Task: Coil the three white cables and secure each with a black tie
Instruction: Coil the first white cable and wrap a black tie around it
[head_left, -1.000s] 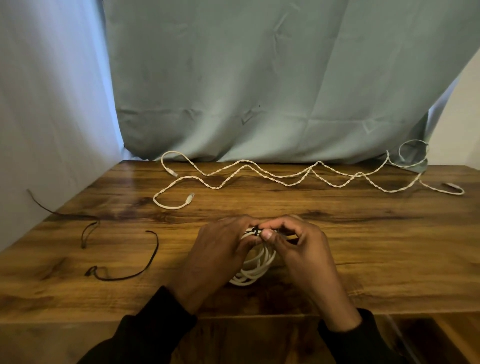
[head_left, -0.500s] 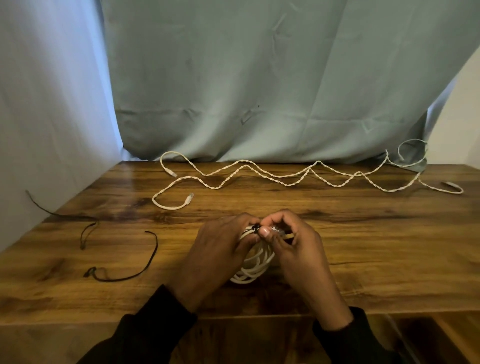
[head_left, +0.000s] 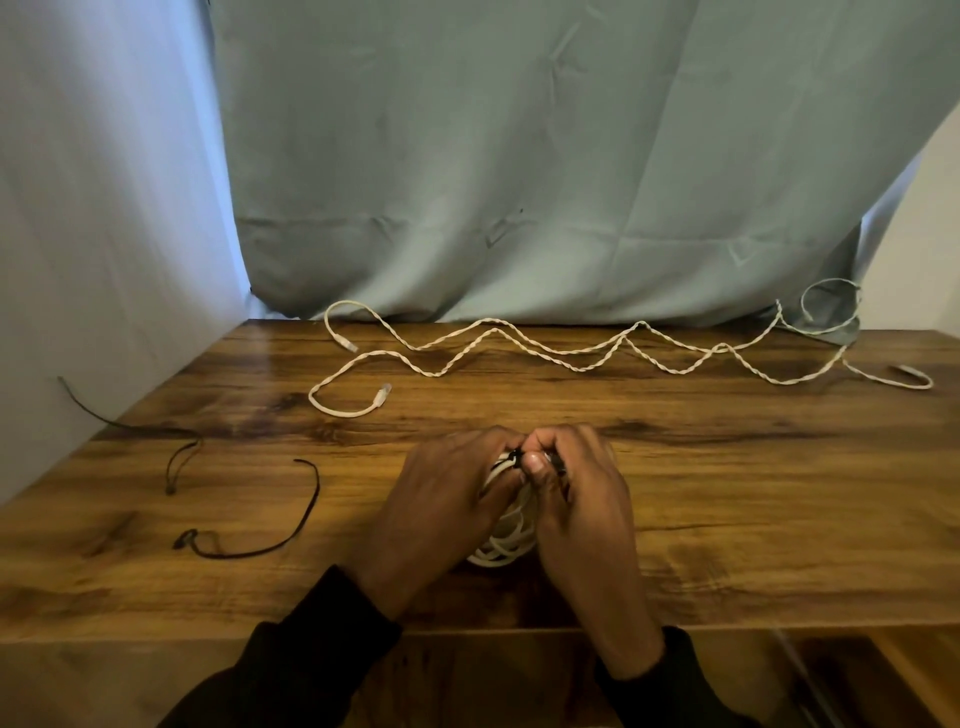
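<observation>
- Left hand (head_left: 441, 499) and right hand (head_left: 582, 493) meet at the near centre of the wooden tabletop (head_left: 727, 493), knuckles almost touching.
- Coiled white cable (head_left: 506, 543) sits between the two hands; its lower loops show below the palms and rest on the tabletop, the upper part is hidden by the hands.
- Left-hand fingers are curled around the left side of the coil, grasping it.
- Right-hand fingers are clenched at the top of the coil, thumb and forefinger pinching a black tie (head_left: 514, 457) where it crosses the strands.
- Only a small bit of that tie is visible between the fingertips; can't tell whether it is knotted or just wrapped.
- Two loose white cables (head_left: 571, 358) lie stretched in zigzags along the far edge of the tabletop, crossing each other several times, well apart from the hands.
- Left ends of those cables: one plug (head_left: 349, 344) near the far left corner, another plug (head_left: 383, 393) on a curled end nearer the middle.
- Right ends: a loop rises against the cloth at the far right, and one end runs out to the right edge.
- Two spare black ties lie on the left of the tabletop: one tie (head_left: 249, 540) curved in an open arc, another tie (head_left: 179, 460) further left, trailing off towards the left wall.
- Grey-green cloth backdrop (head_left: 519, 156) hangs behind the tabletop.
- Black sleeves (head_left: 322, 654) cover both forearms at the bottom edge.
</observation>
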